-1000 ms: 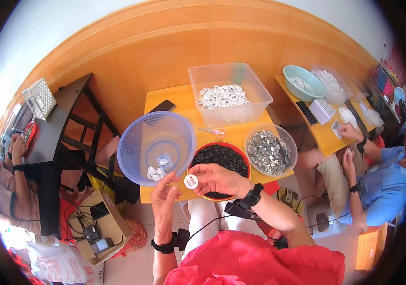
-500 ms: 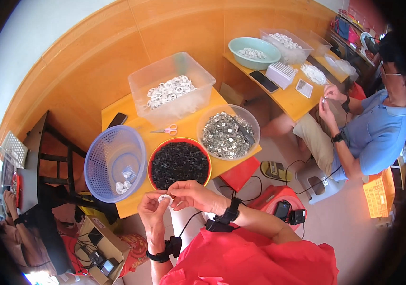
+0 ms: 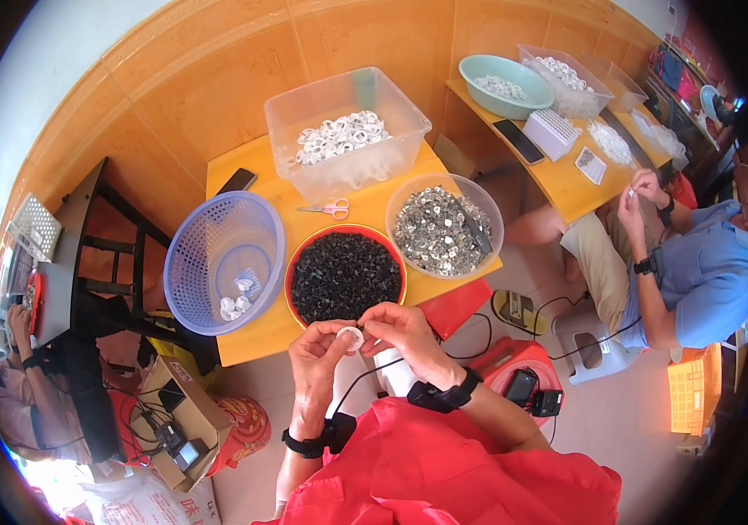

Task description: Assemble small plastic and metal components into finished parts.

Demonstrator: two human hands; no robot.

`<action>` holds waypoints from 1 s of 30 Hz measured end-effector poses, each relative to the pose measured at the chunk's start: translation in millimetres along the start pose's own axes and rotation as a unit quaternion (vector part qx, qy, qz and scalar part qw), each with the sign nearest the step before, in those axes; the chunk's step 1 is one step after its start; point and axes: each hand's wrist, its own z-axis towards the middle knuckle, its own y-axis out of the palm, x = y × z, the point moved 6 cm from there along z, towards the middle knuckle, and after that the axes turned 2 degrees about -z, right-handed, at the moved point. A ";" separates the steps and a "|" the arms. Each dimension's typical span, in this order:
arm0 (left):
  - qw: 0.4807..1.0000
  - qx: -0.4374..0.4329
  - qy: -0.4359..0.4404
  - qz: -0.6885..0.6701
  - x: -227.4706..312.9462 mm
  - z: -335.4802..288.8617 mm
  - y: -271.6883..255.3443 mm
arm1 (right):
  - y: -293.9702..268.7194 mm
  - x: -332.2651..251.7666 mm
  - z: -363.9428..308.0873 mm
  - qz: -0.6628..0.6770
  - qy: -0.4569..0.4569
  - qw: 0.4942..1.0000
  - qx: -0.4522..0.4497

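My left hand (image 3: 314, 360) is closed on a small round white plastic part (image 3: 350, 339), pinching its edge between thumb and fingers. Against the part's right side are the bent fingertips of my right hand (image 3: 411, 343); whether a small piece sits between them is hidden. Both hands are just in front of the table's near edge. Beyond them stands a red round tray (image 3: 348, 278) full of small black pieces. Right of it, a clear round tub (image 3: 444, 229) holds many small metal pieces. A blue-purple basket (image 3: 183, 254) on the left contains several white parts.
A clear bin (image 3: 348, 175) of white rings stands at the back of the yellow table (image 3: 243, 346), near scissors (image 3: 328, 208) and a phone (image 3: 238, 181). A co-worker in a blue shirt (image 3: 689, 271) sits at the right table. Below right are a red stool (image 3: 514, 372) and cables.
The view has shifted, so the table now appears higher and farther right. In my left hand the white part now shows more of its round face, and my right fingertips have come in beside it.
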 end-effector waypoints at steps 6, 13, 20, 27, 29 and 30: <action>0.999 -0.044 -0.004 0.013 -5.2 -1.0 2.7 | 0.2 -5.4 -6.9 -0.121 -0.079 0.989 0.028; 0.986 -0.059 -0.056 -0.149 -15.5 -9.2 0.7 | 10.9 5.0 -9.4 0.020 -0.030 0.998 0.043; 0.980 -0.056 -0.051 -0.186 -24.8 -15.0 -17.1 | -14.0 -9.7 -2.7 -0.225 -0.080 0.967 0.089; 0.979 -0.011 -0.048 -0.199 -27.8 -15.2 -31.8 | -134.4 -64.8 37.0 -0.550 -0.171 0.772 0.268; 0.979 -0.022 -0.056 -0.193 -28.8 -14.9 -28.7 | -138.9 -62.5 46.4 -0.599 -0.155 0.746 0.245; 0.979 -0.021 -0.056 -0.194 -29.6 -14.4 -27.3 | -139.8 -62.3 48.5 -0.600 -0.155 0.746 0.245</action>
